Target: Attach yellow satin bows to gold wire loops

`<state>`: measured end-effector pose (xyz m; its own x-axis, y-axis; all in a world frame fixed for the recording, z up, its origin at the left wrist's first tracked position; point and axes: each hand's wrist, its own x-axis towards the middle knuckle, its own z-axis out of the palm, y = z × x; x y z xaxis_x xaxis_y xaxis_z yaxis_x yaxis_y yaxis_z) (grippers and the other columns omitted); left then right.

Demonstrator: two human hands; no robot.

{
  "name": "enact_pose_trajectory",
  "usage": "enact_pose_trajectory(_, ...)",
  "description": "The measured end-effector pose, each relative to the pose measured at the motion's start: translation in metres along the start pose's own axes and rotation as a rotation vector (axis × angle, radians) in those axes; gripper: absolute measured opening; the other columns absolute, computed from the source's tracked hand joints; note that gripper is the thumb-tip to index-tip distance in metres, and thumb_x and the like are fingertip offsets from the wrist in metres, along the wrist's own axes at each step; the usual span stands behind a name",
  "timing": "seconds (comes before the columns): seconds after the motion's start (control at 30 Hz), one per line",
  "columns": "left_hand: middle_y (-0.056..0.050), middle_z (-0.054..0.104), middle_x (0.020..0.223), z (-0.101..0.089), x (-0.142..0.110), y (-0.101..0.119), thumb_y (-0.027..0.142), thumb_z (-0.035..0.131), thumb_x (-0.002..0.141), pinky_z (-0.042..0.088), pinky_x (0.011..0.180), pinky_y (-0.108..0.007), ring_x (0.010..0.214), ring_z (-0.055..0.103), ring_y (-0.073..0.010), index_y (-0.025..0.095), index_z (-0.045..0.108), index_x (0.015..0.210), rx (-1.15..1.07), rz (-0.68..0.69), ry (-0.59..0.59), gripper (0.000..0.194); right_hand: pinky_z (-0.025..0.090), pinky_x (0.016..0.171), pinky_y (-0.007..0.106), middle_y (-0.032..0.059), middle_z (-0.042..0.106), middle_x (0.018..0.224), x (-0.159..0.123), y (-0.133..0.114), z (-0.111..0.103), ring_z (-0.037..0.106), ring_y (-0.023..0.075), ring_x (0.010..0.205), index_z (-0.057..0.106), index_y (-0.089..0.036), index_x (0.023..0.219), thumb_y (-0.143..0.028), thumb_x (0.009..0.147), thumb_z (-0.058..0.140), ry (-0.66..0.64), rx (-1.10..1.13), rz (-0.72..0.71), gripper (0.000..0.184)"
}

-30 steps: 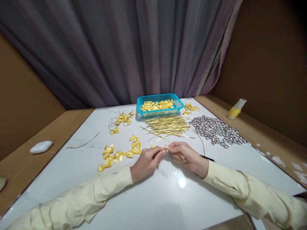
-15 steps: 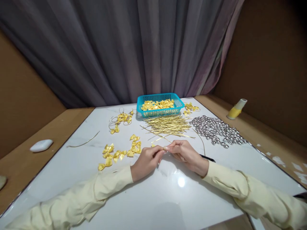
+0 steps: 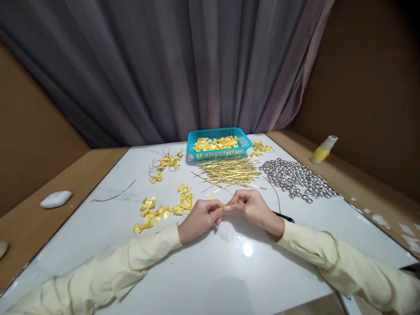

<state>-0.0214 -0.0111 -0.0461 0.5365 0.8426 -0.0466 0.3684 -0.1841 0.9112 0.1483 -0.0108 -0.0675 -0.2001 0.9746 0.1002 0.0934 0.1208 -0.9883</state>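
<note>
Over the white table, my left hand (image 3: 201,220) and my right hand (image 3: 252,209) meet at the fingertips, both pinched closed. Whatever lies between the fingers is too small and too covered to name. Left of my left hand are several loose yellow ribbon bows (image 3: 163,212). Just beyond the hands spreads a pile of gold twist ties (image 3: 231,171). A heap of shiny silver bells or beads (image 3: 297,178) lies right of the ties. Partly behind my right wrist is a dark, thin tool (image 3: 285,216).
A blue basket (image 3: 220,155) of yellow bows stands at the back. Bows with looped cords (image 3: 169,162) lie left of it, more bows (image 3: 259,149) right. A single cord (image 3: 114,195) is at left. On the side ledges are a white mouse-shaped object (image 3: 56,199) and a yellow-wrapped spool (image 3: 323,150).
My right hand's fingers have shifted slightly and curl more against the left fingertips. Both hands stay in nearly the same place; the things on the table have not moved.
</note>
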Motion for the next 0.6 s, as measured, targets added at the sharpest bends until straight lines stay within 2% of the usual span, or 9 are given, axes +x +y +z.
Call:
enact_pose_trajectory(0.1,0.005,0.047,0.043,0.000,0.000,0.002,0.036,0.051,0.080,0.027,0.043,-0.018,0.039,0.034,-0.0049,0.013,0.054,0.057,-0.023,-0.023,-0.029,0.033,0.018,0.042,0.021,-0.0090,0.033,0.039,0.004,0.001,-0.003,0.024,0.0048,0.041,0.059,-0.014,0.059,-0.033,0.060,0.071,-0.072,0.061,0.019,0.022)
enact_pose_trajectory(0.2,0.004,0.049,0.045,0.000,0.002,0.000,0.035,0.052,0.080,0.026,0.042,-0.018,0.040,0.032,-0.0047,0.013,0.058,0.062,-0.070,-0.033,-0.037,0.029,0.019,0.040,0.020,-0.0075,0.041,0.040,0.007,0.002,-0.006,0.027,0.0040,0.038,0.058,-0.014,0.061,-0.033,0.060,0.071,-0.117,0.151,0.078,0.023)
enact_pose_trajectory(0.43,0.004,0.051,0.050,0.000,0.004,-0.005,0.035,0.051,0.081,0.026,0.042,-0.018,0.042,0.031,-0.0043,0.011,0.064,0.083,-0.133,-0.037,-0.038,0.026,0.009,0.034,0.020,-0.0066,0.046,0.042,0.008,0.002,-0.010,0.023,0.0029,0.034,0.058,-0.014,0.063,-0.026,0.061,0.069,-0.127,0.277,0.207,0.017)
enact_pose_trajectory(0.6,0.002,0.052,0.053,0.000,0.004,-0.005,0.035,0.050,0.082,0.026,0.042,-0.018,0.043,0.032,-0.0048,0.011,0.063,0.082,-0.126,-0.039,-0.024,0.028,0.007,0.034,0.020,-0.0088,0.038,0.039,0.009,-0.003,-0.013,0.019,0.0022,0.034,0.057,-0.013,0.060,-0.025,0.058,0.071,-0.132,0.341,0.271,0.019)
